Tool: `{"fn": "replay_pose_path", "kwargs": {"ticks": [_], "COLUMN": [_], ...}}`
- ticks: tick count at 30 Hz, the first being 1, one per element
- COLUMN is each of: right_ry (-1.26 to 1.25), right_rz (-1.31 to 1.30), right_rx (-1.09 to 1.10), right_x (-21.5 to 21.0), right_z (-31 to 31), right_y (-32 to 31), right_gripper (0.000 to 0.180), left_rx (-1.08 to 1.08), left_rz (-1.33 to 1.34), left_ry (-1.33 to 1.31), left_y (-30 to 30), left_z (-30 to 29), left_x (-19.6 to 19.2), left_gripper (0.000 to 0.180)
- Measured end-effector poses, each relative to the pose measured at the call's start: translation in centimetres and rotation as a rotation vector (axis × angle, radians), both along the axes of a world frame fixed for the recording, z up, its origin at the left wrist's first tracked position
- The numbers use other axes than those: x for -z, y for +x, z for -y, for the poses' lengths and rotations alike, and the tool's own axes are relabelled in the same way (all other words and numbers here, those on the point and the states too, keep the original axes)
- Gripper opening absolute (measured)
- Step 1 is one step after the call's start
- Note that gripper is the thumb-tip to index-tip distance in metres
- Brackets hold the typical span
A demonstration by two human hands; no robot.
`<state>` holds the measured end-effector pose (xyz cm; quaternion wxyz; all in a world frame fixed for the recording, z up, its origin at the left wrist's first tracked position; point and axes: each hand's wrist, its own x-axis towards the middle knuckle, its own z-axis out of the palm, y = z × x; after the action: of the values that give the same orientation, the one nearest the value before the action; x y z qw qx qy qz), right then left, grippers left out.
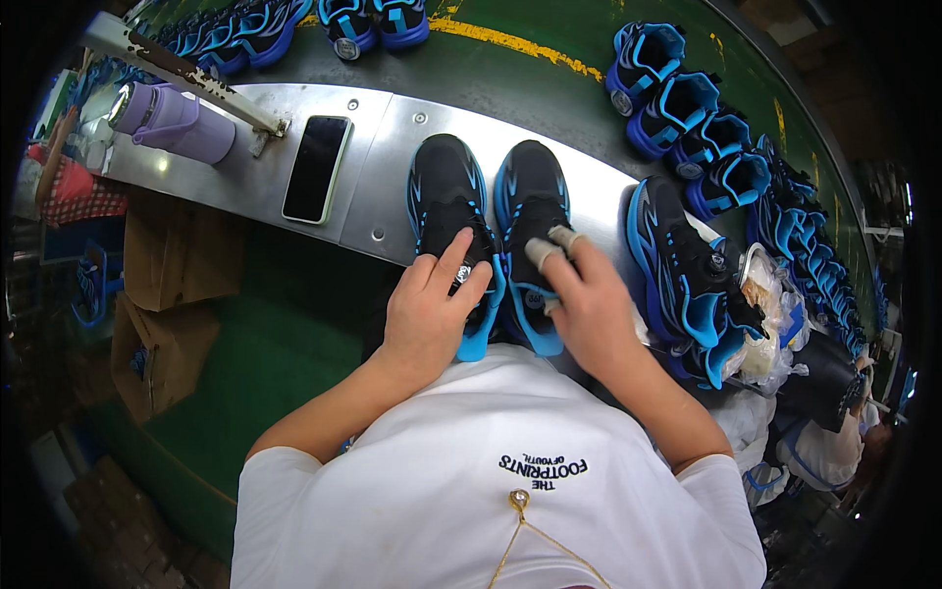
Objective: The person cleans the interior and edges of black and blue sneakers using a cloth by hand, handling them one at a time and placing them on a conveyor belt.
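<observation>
Blk/blue L sneaker [444,187] + R sneaker [532,182] side by side, ctr of frame, toes up. L hand [429,309] part-open, thumb & index spread on L sneaker's tongue. R hand [592,304], w/ pale fingertip covers [540,251], bent over R sneaker; can't tell if gripping. Steel bench [378,157] beneath; phone [317,169], lilac bottle [186,126] upper L; similar sneakers [687,108] upper R.

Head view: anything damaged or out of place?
Some wear: the metal bar at upper left has dark patches where its paint looks chipped, and the yellow line at the top is patchy. The two middle shoes show no obvious damage.
</observation>
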<state>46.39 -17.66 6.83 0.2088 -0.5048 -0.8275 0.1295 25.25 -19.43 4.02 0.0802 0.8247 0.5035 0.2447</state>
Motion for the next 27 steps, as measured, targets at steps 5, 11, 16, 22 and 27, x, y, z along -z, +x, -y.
{"fn": "replay_pose_path", "kwargs": {"ticks": [5, 11, 16, 22, 27], "right_ry": [0.063, -0.009, 0.04, -0.155, -0.111], "right_rz": [0.09, 0.038, -0.025, -0.175, -0.003], "right_rx": [-0.12, -0.006, -0.113, -0.115, -0.119], "right_x": [0.6, 1.3, 1.4, -1.4, -0.9], "right_z": [-0.3, -0.9, 0.2, -0.2, 0.6], "right_y": [-0.7, -2.9, -1.7, -0.4, -0.9], "right_gripper": [0.036, 0.041, 0.05, 0.043, 0.051], "left_rx": [-0.023, 0.029, 0.123, 0.058, -0.141], "left_rz": [0.051, 0.034, -0.058, 0.257, 0.167], "left_ry": [0.029, 0.066, -0.12, -0.187, -0.161], "left_y": [-0.2, 0.0, -1.0, -1.6, 1.3], "left_z": [-2.8, -5.6, -2.5, -3.9, -3.1], "left_x": [0.4, 1.6, 0.4, 0.9, -0.7], "left_gripper": [0.04, 0.05, 0.064, 0.039, 0.034]}}
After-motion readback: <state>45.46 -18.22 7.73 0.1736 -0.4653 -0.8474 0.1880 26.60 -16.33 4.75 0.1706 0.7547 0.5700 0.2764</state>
